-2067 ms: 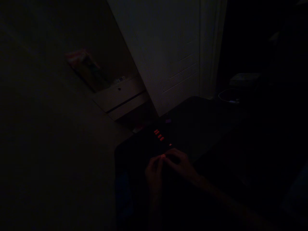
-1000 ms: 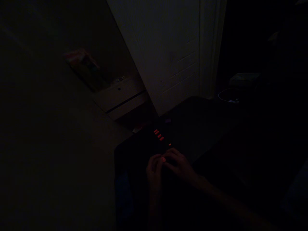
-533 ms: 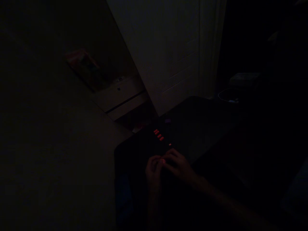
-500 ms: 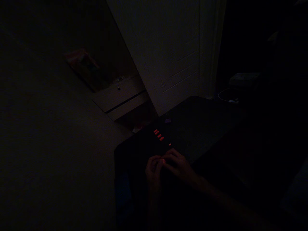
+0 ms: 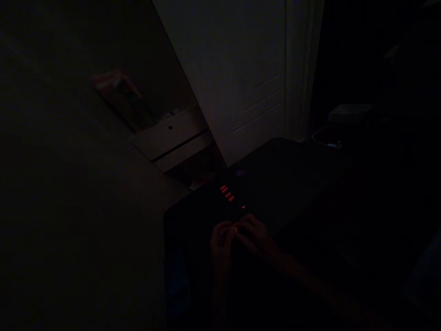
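The room is very dark. My left hand (image 5: 221,246) and my right hand (image 5: 257,236) meet over a dark flat surface (image 5: 285,184), fingers curled together around a small red piece (image 5: 234,228) pinched between their tips. Just beyond the hands a row of small red pieces (image 5: 227,193) lies on the surface, with one more red speck (image 5: 243,208) closer to my fingers. A faint purple bit (image 5: 240,173) lies farther back.
A pale door (image 5: 248,78) stands behind the surface. Left of it sit a light flat board (image 5: 172,138) and a pinkish package (image 5: 117,89) on the floor. A white cable (image 5: 325,140) and a pale box (image 5: 349,112) lie at the right.
Both hands have stayed in place, with only slight shifts of the fingers around the red piece. The row of red pieces has not moved.
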`<action>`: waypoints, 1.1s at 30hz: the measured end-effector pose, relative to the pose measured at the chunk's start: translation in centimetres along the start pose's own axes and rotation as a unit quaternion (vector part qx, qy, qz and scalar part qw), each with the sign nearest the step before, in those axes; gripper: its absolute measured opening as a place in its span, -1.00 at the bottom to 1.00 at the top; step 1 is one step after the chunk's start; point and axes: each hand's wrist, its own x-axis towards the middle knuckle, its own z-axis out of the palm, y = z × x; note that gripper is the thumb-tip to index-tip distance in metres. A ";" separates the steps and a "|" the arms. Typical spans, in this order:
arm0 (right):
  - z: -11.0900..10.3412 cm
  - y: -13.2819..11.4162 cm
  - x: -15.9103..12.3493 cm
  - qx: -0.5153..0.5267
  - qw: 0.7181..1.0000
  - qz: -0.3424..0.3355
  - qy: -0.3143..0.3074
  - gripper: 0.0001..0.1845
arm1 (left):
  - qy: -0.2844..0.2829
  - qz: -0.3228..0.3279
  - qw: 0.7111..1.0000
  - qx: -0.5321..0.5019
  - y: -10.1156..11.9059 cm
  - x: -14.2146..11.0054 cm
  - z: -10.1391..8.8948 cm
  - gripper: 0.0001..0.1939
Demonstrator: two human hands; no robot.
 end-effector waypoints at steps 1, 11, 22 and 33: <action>-0.1 -0.1 0.1 0.003 1.000 0.001 0.005 -0.86 | 0.002 0.000 1.000 -0.002 -0.1 0.0 0.0 -0.62; -0.4 -0.6 0.6 0.068 0.996 0.060 0.010 -0.84 | 0.039 0.048 0.997 0.036 -0.3 0.4 0.0 -0.69; -0.6 -0.5 0.9 0.095 0.990 0.096 0.037 -0.79 | 0.020 0.033 0.998 0.050 -0.4 0.3 -0.4 -0.66; -0.9 -0.1 1.1 0.112 0.987 0.113 0.021 -0.79 | 0.015 0.029 0.999 0.034 -0.8 0.4 -0.7 -0.69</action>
